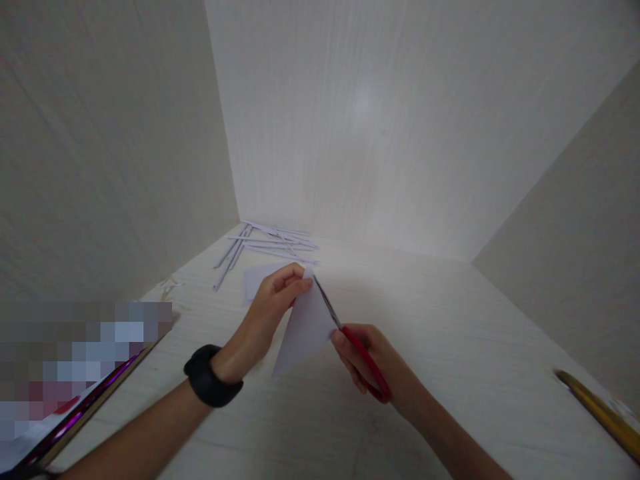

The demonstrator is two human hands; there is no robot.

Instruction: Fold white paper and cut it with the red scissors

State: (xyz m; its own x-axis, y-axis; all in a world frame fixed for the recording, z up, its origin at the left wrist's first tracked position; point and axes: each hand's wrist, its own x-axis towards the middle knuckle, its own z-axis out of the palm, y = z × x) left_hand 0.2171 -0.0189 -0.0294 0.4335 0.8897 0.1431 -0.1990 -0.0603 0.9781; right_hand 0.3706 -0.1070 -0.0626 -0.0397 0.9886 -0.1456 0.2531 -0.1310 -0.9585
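Observation:
My left hand [270,313] pinches the top edge of a white sheet of paper [305,330] held above the table. A black band sits on that wrist. My right hand [373,367] grips red-handled scissors [350,340], whose blades run up along the paper's right edge toward my left fingertips. Another white sheet [257,279] lies flat on the table just behind my left hand.
Several thin cut paper strips [267,247] lie piled in the far left corner of the pale table [450,347]. Walls close in on three sides. A tablet-like device [85,407] lies at the left edge, a yellow ruler-like object [600,413] at the right.

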